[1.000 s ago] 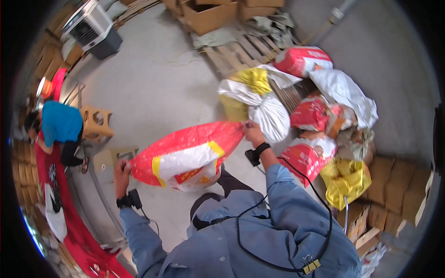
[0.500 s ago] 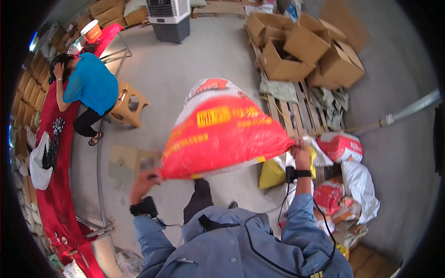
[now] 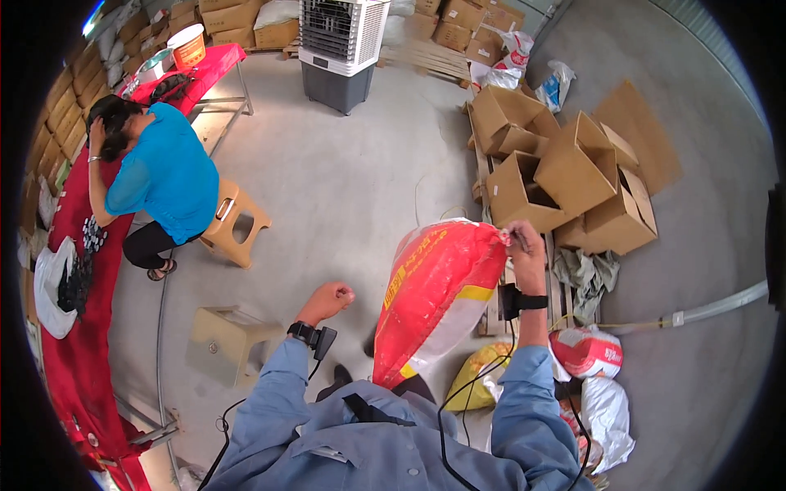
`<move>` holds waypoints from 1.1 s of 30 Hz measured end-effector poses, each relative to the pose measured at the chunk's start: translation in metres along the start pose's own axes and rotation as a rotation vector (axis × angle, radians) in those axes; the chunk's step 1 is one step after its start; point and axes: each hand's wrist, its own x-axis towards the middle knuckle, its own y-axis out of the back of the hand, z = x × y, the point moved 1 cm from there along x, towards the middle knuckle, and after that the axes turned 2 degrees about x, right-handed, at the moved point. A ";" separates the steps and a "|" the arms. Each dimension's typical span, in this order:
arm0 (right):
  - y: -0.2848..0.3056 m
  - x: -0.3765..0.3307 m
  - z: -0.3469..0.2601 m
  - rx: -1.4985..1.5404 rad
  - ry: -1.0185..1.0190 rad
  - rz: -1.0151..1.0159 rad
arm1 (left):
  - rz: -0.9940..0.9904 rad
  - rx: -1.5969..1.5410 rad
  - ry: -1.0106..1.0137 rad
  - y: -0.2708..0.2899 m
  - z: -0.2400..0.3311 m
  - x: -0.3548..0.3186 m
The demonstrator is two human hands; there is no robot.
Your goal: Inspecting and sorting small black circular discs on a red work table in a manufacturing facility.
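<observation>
A big, full red and white sack (image 3: 440, 282) with yellow patches hangs tilted in front of me. My right hand (image 3: 526, 247) grips its upper right corner, the fingers closed on the gathered plastic. To the left of the sack, apart from it, my left hand (image 3: 326, 301) is held in the air with its fingers curled in and nothing seen in them. The sack's lower end hangs close to my legs, partly covering them. Each of my wrists carries a black strapped device with a cable.
Open cardboard boxes (image 3: 575, 164) stand on a wooden pallet at the right. Below them lie a yellow bag (image 3: 476, 375) and several other sacks (image 3: 586, 352). A person in blue (image 3: 168, 164) sits at a long red-covered table (image 3: 90, 344). A beige stool (image 3: 225, 344) stands left of me; an air cooler (image 3: 337, 57) stands farther back.
My left hand has let go of the sack's left corner and moved right. The sack has swung from lying across to hanging from my right hand, which has risen.
</observation>
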 end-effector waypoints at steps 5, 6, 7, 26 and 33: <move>0.024 0.096 0.007 0.305 -0.035 0.014 | 0.049 -0.107 0.017 0.019 0.019 0.105; 0.022 0.119 0.009 0.366 -0.007 0.026 | 0.059 -0.109 0.014 0.026 0.019 0.126; 0.019 0.140 0.016 0.418 0.000 0.027 | 0.065 -0.117 0.007 0.033 0.019 0.145; -0.053 0.497 0.052 0.996 0.354 -0.266 | 0.739 -0.335 -0.054 0.335 0.071 0.335; -0.086 0.585 0.120 1.061 0.263 -0.327 | 0.106 -0.459 -0.107 0.441 0.057 0.428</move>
